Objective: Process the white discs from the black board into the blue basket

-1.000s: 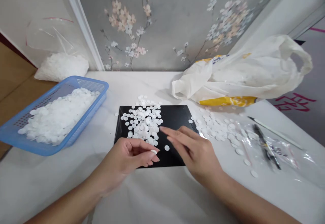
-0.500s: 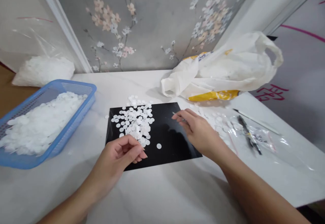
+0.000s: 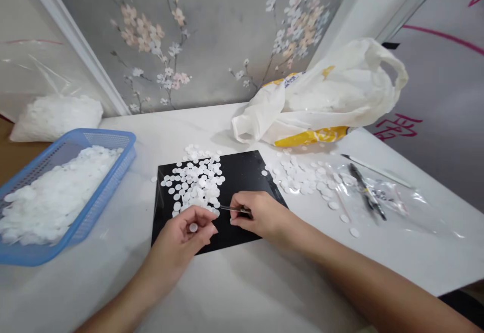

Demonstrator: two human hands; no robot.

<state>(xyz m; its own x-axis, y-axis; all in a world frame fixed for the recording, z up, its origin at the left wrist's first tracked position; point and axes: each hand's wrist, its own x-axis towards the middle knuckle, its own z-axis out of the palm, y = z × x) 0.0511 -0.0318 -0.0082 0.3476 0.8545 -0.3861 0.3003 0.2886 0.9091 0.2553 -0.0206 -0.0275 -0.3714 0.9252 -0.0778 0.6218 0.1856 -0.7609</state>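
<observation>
A pair of thin metal tweezers (image 3: 238,209) is gripped in my right hand (image 3: 257,214), its tips pointing left at the edge of a pile of small round white discs (image 3: 200,184). The pile covers the left half of a black board (image 3: 242,172). My left hand (image 3: 189,229) is at the board's front left, fingers curled, with thumb and index fingertip apart. One white disc (image 3: 193,227) shows in the hollow between them; whether it rests on the fingers or lies on the board I cannot tell. The tweezer tips are close to the left index fingertip.
On the left stands a blue basket (image 3: 130,144) full of white discs, with a clear bag (image 3: 56,116) behind it. A white and yellow plastic bag (image 3: 321,101) lies at the back. More discs (image 3: 298,172), a black pen (image 3: 366,189), a white stick (image 3: 378,171) and clear plastic bags (image 3: 423,212) lie right.
My right hand has moved left and toward me, bringing the tweezers near my left hand. The left thumb and index finger have parted. The view has shifted slightly.
</observation>
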